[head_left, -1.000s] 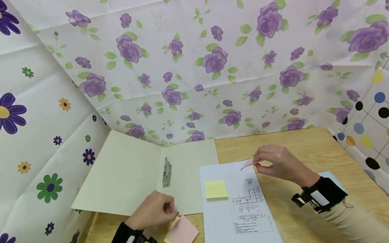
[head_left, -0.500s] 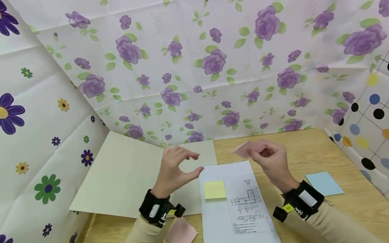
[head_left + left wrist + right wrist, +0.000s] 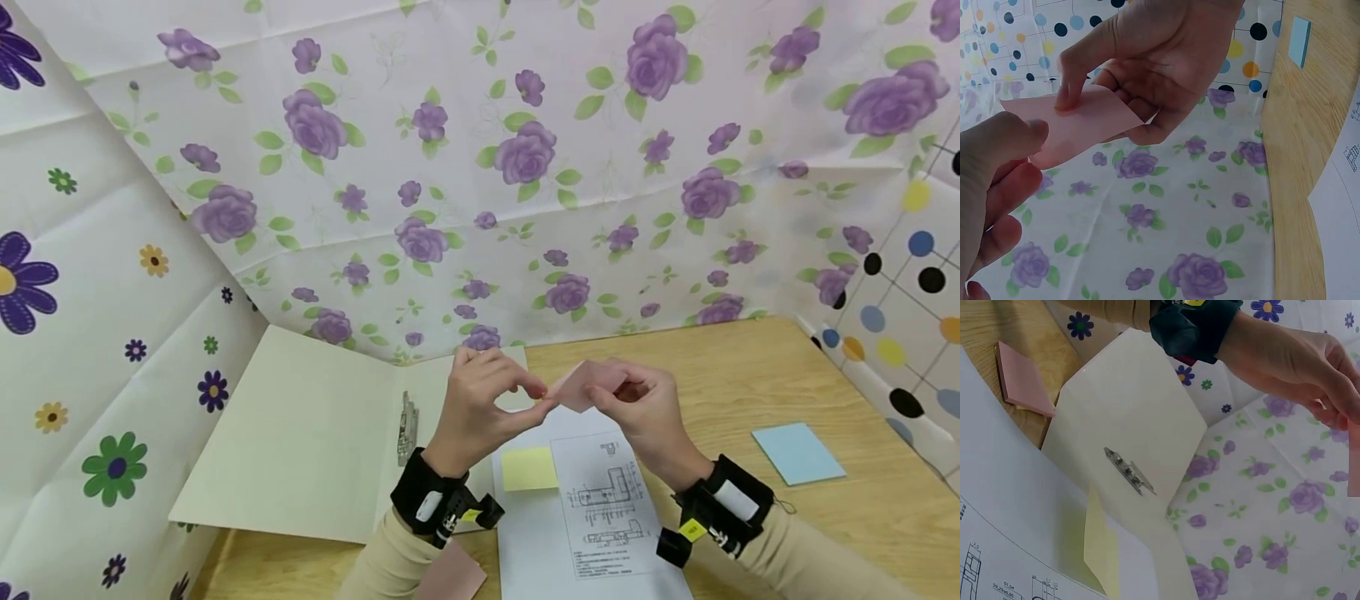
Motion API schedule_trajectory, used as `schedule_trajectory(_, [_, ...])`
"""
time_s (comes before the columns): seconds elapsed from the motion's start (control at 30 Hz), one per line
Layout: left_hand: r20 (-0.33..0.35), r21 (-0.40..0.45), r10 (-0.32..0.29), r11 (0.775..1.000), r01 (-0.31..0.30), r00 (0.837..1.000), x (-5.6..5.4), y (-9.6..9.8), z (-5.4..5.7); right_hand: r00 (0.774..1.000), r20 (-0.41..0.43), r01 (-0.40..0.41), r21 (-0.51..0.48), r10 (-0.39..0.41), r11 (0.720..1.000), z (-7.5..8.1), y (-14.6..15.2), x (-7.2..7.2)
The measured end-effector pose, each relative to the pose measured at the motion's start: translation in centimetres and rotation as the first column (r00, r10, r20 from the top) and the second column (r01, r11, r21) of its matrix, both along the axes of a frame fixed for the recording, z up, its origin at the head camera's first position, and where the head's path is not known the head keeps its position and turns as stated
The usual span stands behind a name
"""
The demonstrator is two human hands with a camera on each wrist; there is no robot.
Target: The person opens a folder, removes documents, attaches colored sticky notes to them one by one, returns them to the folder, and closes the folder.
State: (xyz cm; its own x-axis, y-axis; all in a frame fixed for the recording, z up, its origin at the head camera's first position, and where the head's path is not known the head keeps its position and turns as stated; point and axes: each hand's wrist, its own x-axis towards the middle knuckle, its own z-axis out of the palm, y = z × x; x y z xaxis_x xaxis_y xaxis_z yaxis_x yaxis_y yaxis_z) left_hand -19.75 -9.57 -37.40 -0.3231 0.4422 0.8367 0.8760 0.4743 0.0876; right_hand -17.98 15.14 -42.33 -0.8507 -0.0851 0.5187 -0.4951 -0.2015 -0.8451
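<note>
A pink sticky note (image 3: 579,388) is held in the air between both hands, above the top of a printed drawing sheet (image 3: 525,533). My left hand (image 3: 487,408) pinches its left corner between thumb and index finger. From the other side, my right hand (image 3: 651,417) grips the note with its thumb on top, as the left wrist view shows (image 3: 1085,122). A yellow sticky note (image 3: 529,469) is stuck on the sheet, left of the drawing. In the right wrist view its lower edge lifts off the paper.
An open cream folder (image 3: 300,442) with a metal clip (image 3: 407,429) lies at the left, partly under the sheet. A pink sticky pad (image 3: 453,575) lies near the front, partly behind the left wrist. A blue sticky pad (image 3: 799,453) sits on the wooden table (image 3: 750,375) at right.
My left hand has risen from beside the pink pad, moved right and taken the note's corner. The right hand has turned and shifted slightly left with the note, uncovering the blue pad.
</note>
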Motion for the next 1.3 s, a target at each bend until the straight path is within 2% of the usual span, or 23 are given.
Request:
schedule_trajectory(0.17, [0.024, -0.009, 0.019, 1.0, -0.019, 1.0, 0.2, -0.2, -0.1, 1.0, -0.009, 0.013, 0.043, -0.012, 0.999, -0.2, 0.1, 0.1])
schedule_trajectory(0.4, [0.081, -0.006, -0.028, 1.0, 0.028, 0.996, 0.4, -0.3, -0.3, 1.0, 0.01, 0.026, 0.088, -0.027, 0.996, -0.8, 0.5, 0.1])
schedule_trajectory(0.57, [0.097, -0.032, -0.02, 0.999, 0.024, 0.995, 0.3, -0.5, -0.4, 1.0, -0.024, -0.012, 0.164, 0.017, 0.986, -0.7, 1.3, 0.0])
schedule_trajectory(0.7, [0.138, -0.091, 0.016, 0.996, -0.004, 0.99, 0.2, -0.8, -0.3, 0.988, -0.134, -0.044, 0.234, 0.077, 0.971, 0.2, 2.2, -0.4])
schedule_trajectory(0.83, [0.196, -0.15, 0.02, 0.989, 0.01, 0.98, 0.2, -1.1, -0.2, 0.975, -0.212, 0.003, 0.324, 0.069, 0.946, 1.2, 2.7, -0.8])
schedule_trajectory(1.07, [0.266, -0.216, 0.0, 0.974, 0.06, 0.964, 0.2, -0.6, -0.4, 0.976, -0.218, 0.1, 0.46, 0.003, 0.882, 1.5, 3.1, -0.8])
schedule_trajectory(1.2, [0.285, -0.235, 0.011, 0.97, 0.059, 0.959, 0.3, -0.4, -0.4, 0.98, -0.198, 0.115, 0.474, -0.021, 0.873, 1.3, 3.3, -0.7])
schedule_trajectory(1.3, [0.324, -0.232, 0.019, 0.971, 0.06, 0.946, 0.4, -0.3, -0.3, 0.987, -0.162, 0.102, 0.486, -0.026, 0.868, 1.1, 3.6, -0.6])
